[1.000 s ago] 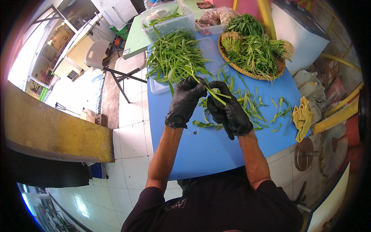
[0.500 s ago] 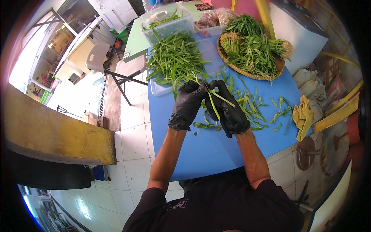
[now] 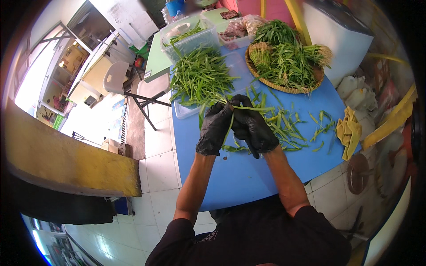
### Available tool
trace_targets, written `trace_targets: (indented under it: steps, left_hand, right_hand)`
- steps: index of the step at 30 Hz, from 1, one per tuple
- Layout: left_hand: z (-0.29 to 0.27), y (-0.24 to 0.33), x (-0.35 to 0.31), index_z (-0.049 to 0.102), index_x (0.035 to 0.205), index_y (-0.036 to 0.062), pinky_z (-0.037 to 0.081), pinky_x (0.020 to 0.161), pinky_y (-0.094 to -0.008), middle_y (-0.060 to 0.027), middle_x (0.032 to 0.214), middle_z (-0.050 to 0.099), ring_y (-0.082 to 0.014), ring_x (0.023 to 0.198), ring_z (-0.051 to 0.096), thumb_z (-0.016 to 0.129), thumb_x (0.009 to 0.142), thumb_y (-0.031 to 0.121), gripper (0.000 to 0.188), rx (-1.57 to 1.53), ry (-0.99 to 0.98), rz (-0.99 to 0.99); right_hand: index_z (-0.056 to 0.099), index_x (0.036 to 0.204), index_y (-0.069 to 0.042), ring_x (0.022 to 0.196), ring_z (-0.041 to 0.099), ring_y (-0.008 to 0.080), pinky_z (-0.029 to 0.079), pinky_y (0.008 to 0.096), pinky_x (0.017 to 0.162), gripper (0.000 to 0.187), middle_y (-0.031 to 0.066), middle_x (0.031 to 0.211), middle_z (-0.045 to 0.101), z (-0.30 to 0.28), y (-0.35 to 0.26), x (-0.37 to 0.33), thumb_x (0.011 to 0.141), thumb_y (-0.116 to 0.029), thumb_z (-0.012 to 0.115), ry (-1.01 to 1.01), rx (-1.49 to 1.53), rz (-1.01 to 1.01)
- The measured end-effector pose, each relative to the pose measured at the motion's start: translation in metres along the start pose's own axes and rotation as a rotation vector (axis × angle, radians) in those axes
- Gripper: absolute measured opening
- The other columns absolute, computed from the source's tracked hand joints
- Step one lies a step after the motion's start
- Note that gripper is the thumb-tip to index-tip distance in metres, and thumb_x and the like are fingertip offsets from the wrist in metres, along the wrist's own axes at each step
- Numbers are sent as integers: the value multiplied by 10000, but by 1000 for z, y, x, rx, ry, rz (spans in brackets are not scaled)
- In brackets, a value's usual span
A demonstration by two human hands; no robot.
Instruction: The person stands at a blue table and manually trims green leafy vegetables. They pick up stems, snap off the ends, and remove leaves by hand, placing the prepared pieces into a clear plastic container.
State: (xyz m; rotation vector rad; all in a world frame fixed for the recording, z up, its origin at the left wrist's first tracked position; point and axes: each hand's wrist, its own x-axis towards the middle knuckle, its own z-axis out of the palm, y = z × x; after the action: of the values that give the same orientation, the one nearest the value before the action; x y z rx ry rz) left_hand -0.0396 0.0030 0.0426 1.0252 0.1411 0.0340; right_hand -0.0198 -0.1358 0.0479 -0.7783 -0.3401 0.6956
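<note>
Both my hands wear black gloves and meet above the blue table, fingertips almost touching. My left hand [image 3: 214,128] is closed on green water spinach stems, pinched between thumb and fingers. My right hand [image 3: 254,126] is closed on the same water spinach stems [image 3: 255,108]; one points out to the right over its knuckles, another hangs down between the hands. Just beyond the left hand, a heap of leafy water spinach [image 3: 202,75] lies on a clear plastic lid [image 3: 234,65]. Cut stem pieces [image 3: 286,128] are scattered right of my hands.
A round woven basket [image 3: 286,88] with bundled greens [image 3: 288,62] stands at the far right of the blue table [image 3: 239,186]. Behind the heap are a clear plastic tub [image 3: 188,48] and a container of reddish pieces [image 3: 233,33]. A yellow cloth [image 3: 348,133] hangs over the right edge.
My right hand has shifted slightly left, closer to the left hand. The stems that slanted down to the right now point out sideways and straight down. The view has turned slightly.
</note>
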Motion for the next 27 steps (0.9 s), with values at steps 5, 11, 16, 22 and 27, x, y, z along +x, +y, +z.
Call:
trace_targets:
  steps: [5, 11, 16, 22, 27]
  left_hand:
    - [-16, 11, 28, 605, 1036, 21, 468, 734, -267, -61, 971, 625, -140, 847, 578, 638, 881, 139, 198, 29, -77, 282]
    - [-40, 131, 123, 656, 963, 54, 447, 708, -255, -21, 871, 657, -111, 790, 580, 633, 837, 452, 418, 910, -43, 175]
    - [-164, 161, 175, 649, 701, 41, 418, 519, -406, -184, 667, 614, -276, 600, 608, 690, 757, 411, 376, 2326, -271, 857]
    - [-63, 83, 91, 708, 969, 78, 494, 739, -361, -134, 925, 695, -278, 845, 667, 695, 755, 416, 400, 1690, 195, 561]
    - [-28, 29, 29, 692, 969, 28, 499, 729, -283, -108, 875, 702, -159, 797, 659, 673, 818, 177, 212, 1200, 98, 416]
  right_hand:
    - [383, 1251, -179, 487, 318, 40, 265, 201, 418, 326, -5, 701, 463, 0, 0, -6, 959, -247, 509, 10, -124, 36]
    - [552, 1066, -68, 693, 607, 275, 465, 381, 652, 303, 127, 779, 600, -78, -1, -59, 939, -341, 516, 365, -982, -233]
    - [617, 903, -34, 806, 627, 364, 484, 441, 697, 343, 172, 860, 657, -147, -39, -135, 858, -373, 592, 1195, -1697, -111]
    - [627, 868, -12, 755, 632, 382, 487, 454, 661, 344, 218, 799, 647, -202, -53, -148, 835, -354, 626, 1279, -1863, 217]
    - [651, 859, -19, 703, 623, 256, 479, 372, 655, 218, 110, 795, 663, -181, -55, -115, 814, -232, 654, 918, -1269, -268]
